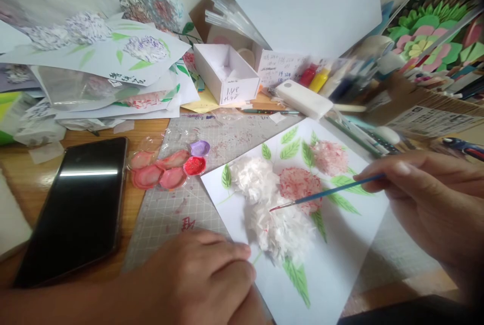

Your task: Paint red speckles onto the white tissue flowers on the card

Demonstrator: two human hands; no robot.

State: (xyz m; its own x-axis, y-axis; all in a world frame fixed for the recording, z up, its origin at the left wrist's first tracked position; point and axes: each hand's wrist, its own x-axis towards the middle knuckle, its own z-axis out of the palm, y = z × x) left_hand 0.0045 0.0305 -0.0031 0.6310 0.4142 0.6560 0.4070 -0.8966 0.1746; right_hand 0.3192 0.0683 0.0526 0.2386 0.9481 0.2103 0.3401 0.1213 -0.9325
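Note:
A white sheet (pixel 340 264) lies tilted on the cutting mat, with tissue-paper flowers and painted green leaves on it. Two white flowers (pixel 280 229) are uncoloured; two others (pixel 300 186) are tinted red. My right hand (pixel 427 199) holds a thin blue paintbrush (pixel 328 192), its red tip at the edge of the middle flower. My left hand (pixel 200 274) rests fisted on the sheet's lower left corner, holding nothing. A clear plastic palette (pixel 170 166) with red, pink and purple paint sits to the left of the sheet.
A black phone (pixel 75 209) lies on the wooden table at left. Stacked flower paintings (pixel 102 53), an open white box (pixel 227 70), paint bottles (pixel 315 78) and a large white sheet (pixel 310 2) crowd the back. Paper flowers (pixel 431 33) and tools fill the right.

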